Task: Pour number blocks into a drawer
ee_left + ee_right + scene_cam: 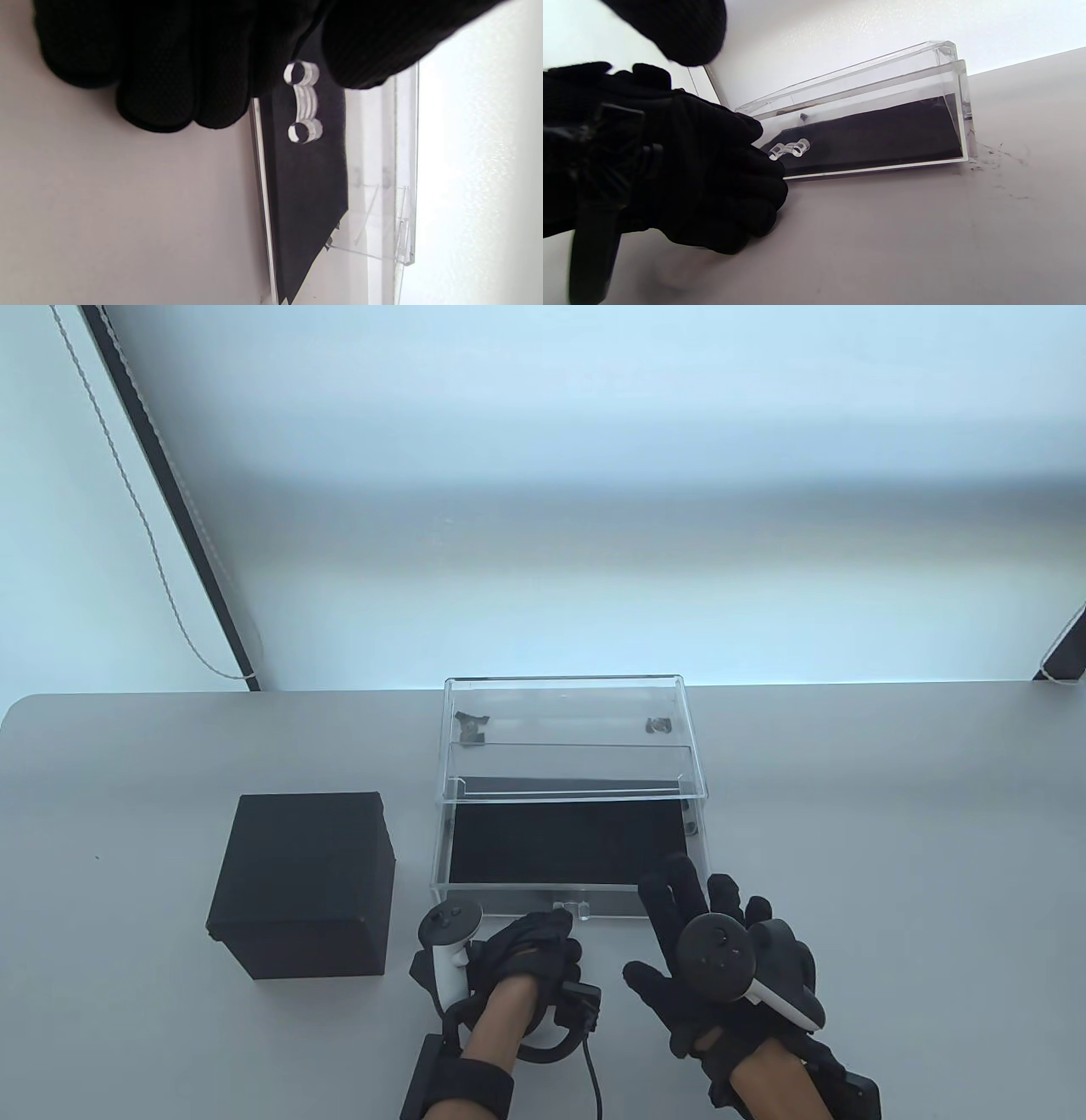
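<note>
A: What is seen nearest the table's front edge?

B: Two gloved hands are seen there. The left hand [530, 946] is curled into a loose fist at the clear handle [570, 909] of the drawer [543, 891]; in the left wrist view the handle [303, 101] is flanked by the fingers [178, 84] and the thumb, but whether it is actually pinched cannot be told. The right hand [721, 950] is held flat just beside it, with fingers spread and nothing grasped, its fingertips over the drawer's front right corner.

A: And the drawer itself?

B: It is pulled partway out of a clear acrylic case [568, 729], and a black liner [567, 840] is laid on its floor. No number blocks are visible in it.

A: What else is set on the surface?

B: A black box [301, 882] is placed left of the drawer, apart from it; its contents cannot be seen. The table [848, 814] is a pale grey, matte surface, and faint dark scuffs are shown on it near the drawer's corner in the right wrist view.

A: And beyond the table?

B: A bright, washed-out wall is seen, with a dark slanted strip [170, 492] and a beaded cord [136, 500] hung at the far left.
</note>
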A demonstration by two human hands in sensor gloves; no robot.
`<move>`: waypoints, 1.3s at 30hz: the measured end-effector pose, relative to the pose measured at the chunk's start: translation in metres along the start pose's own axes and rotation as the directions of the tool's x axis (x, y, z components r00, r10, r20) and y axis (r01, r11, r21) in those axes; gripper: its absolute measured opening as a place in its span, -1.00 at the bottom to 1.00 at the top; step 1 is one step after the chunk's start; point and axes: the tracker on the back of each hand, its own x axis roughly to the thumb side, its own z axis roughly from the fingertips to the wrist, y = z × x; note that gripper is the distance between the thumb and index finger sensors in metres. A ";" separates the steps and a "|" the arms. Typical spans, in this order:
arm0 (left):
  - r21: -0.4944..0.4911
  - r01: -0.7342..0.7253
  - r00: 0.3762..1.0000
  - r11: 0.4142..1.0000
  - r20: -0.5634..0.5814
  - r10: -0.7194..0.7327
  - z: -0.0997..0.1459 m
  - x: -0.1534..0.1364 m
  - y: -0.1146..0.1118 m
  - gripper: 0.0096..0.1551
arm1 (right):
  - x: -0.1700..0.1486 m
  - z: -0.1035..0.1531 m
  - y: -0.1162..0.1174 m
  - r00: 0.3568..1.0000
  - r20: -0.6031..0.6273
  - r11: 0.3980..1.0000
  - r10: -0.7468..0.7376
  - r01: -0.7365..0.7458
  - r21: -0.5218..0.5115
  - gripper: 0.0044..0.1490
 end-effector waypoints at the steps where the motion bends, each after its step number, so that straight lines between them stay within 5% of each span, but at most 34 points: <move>1: -0.002 0.036 0.999 0.999 0.020 -0.036 0.005 0.003 0.004 -0.21 | 0.000 0.000 0.000 1.000 0.001 1.000 -0.005 0.005 -0.002 0.14; 8: 0.005 0.144 0.958 0.990 0.251 -0.141 0.042 0.038 0.033 -0.18 | -0.002 0.000 -0.001 0.999 0.012 0.999 -0.044 0.044 -0.008 0.10; 17: 0.270 0.280 0.817 0.921 0.437 -0.377 0.084 0.104 0.097 -0.16 | -0.001 -0.001 0.000 0.999 0.024 0.999 -0.049 0.049 -0.004 0.06; 23: 0.503 0.447 0.679 0.739 0.347 -0.647 0.078 0.124 0.149 -0.17 | -0.002 -0.001 -0.001 0.998 0.022 0.998 -0.058 0.058 -0.007 0.08; 30: 0.546 0.630 0.584 0.552 0.135 -0.801 0.047 0.115 0.198 -0.17 | -0.004 -0.001 -0.001 0.997 0.017 0.997 -0.073 0.073 -0.005 0.09; 34: 0.531 0.701 0.521 0.476 0.074 -0.850 0.034 0.108 0.216 -0.17 | -0.005 -0.001 -0.002 0.997 0.014 0.997 -0.079 0.079 -0.001 0.09; 39: 0.520 0.711 0.500 0.473 0.098 -0.860 0.027 0.097 0.223 -0.15 | -0.006 -0.001 -0.002 0.996 0.008 0.996 -0.086 0.086 0.005 0.10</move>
